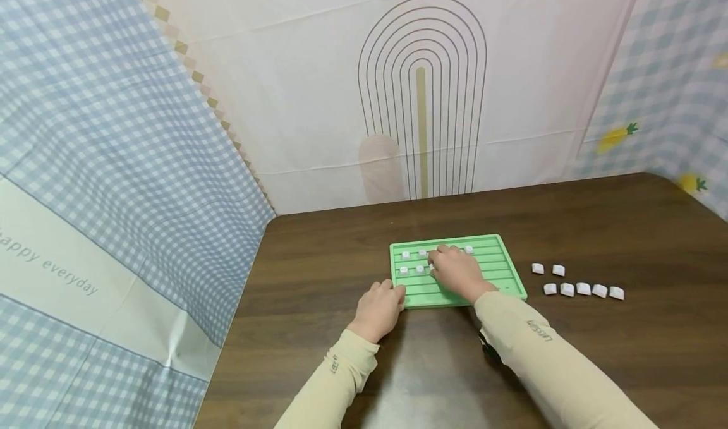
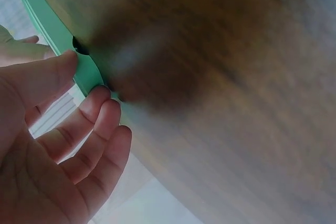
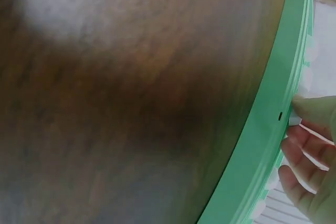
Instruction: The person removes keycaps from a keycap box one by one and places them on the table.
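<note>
Centre: tray (image 1: 493,266), smooth plastic. Right: keycaps (image 1: 582,289), plastic. Bottom: tabletop (image 1: 421,391), wood-grained, glossy. Upper left: drape (image 1: 114,69), creased cloth.

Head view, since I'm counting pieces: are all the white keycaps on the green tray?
No, seven white keycaps lie on the wooden table right of the green tray.

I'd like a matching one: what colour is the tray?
The tray is light green, seen best in the head view.

The tray (image 1: 496,266) is green, keycaps (image 1: 582,288) white, cloth (image 1: 153,138) blue-checked.
</note>
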{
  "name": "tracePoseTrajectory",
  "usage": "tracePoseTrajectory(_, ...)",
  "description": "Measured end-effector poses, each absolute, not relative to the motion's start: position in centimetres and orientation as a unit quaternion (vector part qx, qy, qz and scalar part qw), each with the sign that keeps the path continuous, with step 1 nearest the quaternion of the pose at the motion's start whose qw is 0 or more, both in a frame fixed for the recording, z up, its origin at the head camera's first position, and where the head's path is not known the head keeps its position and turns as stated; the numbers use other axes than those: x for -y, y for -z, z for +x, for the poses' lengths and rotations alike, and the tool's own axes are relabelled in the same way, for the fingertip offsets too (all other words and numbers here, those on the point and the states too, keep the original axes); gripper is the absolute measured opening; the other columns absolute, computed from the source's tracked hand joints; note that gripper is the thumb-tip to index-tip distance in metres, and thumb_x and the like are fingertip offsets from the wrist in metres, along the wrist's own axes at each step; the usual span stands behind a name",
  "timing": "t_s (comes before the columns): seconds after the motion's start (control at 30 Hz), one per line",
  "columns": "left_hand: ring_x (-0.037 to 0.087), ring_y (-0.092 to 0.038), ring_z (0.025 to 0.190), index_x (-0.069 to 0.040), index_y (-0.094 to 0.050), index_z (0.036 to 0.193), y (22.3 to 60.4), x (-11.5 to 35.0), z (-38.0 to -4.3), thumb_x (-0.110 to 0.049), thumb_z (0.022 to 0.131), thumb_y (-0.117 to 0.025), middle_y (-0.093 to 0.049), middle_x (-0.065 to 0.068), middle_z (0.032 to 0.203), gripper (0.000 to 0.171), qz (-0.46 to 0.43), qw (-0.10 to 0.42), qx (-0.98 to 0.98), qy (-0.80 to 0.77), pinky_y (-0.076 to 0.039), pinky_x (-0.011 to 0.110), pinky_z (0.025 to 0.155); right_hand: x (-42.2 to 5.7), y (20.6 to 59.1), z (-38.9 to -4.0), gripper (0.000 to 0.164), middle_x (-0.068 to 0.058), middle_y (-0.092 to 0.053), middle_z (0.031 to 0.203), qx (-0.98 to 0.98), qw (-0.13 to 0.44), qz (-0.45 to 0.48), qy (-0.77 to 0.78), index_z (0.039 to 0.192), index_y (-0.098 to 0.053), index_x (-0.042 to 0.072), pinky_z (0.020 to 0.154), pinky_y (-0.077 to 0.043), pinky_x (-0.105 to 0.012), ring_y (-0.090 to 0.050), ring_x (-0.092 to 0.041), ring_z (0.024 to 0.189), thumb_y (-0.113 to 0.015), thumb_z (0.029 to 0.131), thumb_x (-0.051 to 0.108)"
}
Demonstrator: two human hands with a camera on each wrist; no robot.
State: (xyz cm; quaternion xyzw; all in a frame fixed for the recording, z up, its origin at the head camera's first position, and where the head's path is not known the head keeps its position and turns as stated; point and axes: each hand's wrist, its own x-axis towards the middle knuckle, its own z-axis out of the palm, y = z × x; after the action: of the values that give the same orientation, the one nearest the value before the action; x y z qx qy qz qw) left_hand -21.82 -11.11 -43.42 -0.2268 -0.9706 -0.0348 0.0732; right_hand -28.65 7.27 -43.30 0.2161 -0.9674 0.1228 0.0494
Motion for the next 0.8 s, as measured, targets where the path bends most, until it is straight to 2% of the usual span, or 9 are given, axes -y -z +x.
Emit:
tracePoseTrajectory(0.13,0.017,-0.045,0.062,-0.014,-0.054,0.076,43.5,11.1,-21.8,-0.020,0.081,-0.067,-0.055,0.002,0.075,0.015,-0.227,0.069,0.971,0.036,-0.040,0.024,0.049,-10.0,41.9,-29.0,0.020,-0.014,-0.065,0.102,0.967,0.066,0.202,-0.139,0.101,-0.065,0.006,0.069,-0.053,-0.048,-0.057,-0.031,0.093,-0.060,0.085,0.017)
tracePoseTrajectory(0.3,0.017,-0.044,0.063,-0.014,-0.053,0.076,43.5,11.6,-22.0,-0.019,0.082,-0.066,-0.054,0.003,0.075,0.015,-0.222,0.057,0.972,0.043,-0.039,0.025,0.050,-16.3,39.6,-29.4,0.024,-0.019,-0.062,0.107,0.974,0.059,0.153,-0.155,0.107,-0.062,0.006,0.068,-0.050,-0.057,-0.054,-0.038,0.097,-0.056,0.088,0.020)
tracePoseTrajectory(0.43,0.018,-0.044,0.063,-0.013,-0.053,0.076,43.5,11.8,-22.1,-0.019,0.081,-0.066,-0.053,0.003,0.075,0.016,-0.220,0.054,0.973,0.046,-0.040,0.026,0.051,-21.6,39.5,-29.2,0.026,-0.021,-0.065,0.102,0.982,0.032,0.102,-0.158,0.105,-0.062,0.005,0.053,-0.047,-0.047,-0.058,-0.034,0.081,-0.051,0.089,0.022)
tracePoseTrajectory(0.53,0.018,-0.043,0.064,-0.013,-0.052,0.076,43.5,11.9,-22.1,-0.019,0.081,-0.066,-0.053,0.003,0.075,0.016,-0.217,0.054,0.973,0.050,-0.040,0.026,0.051,-24.9,40.2,-28.6,0.029,-0.025,-0.063,0.101,0.985,-0.005,0.071,-0.155,0.105,-0.060,0.001,0.048,-0.044,-0.042,-0.058,-0.032,0.073,-0.047,0.090,0.023)
tracePoseTrajectory(0.63,0.017,-0.042,0.064,-0.013,-0.052,0.075,43.6,11.9,-22.1,-0.019,0.081,-0.066,-0.053,0.003,0.075,0.016,-0.218,0.053,0.973,0.056,-0.039,0.026,0.051,-27.2,41.1,-27.9,0.032,-0.029,-0.062,0.104,0.989,-0.030,0.056,-0.137,0.107,-0.058,-0.003,0.055,-0.043,-0.047,-0.058,-0.035,0.073,-0.048,0.090,0.022)
tracePoseTrajectory(0.8,0.017,-0.042,0.063,-0.013,-0.052,0.075,43.6,11.6,-22.0,-0.018,0.081,-0.066,-0.053,0.003,0.075,0.016,-0.228,0.063,0.970,0.062,-0.038,0.025,0.050,-28.8,42.1,-26.9,0.031,-0.027,-0.064,0.099,0.991,-0.039,0.055,-0.115,0.106,-0.060,-0.003,0.066,-0.036,-0.060,-0.054,-0.044,0.080,-0.054,0.087,0.022)
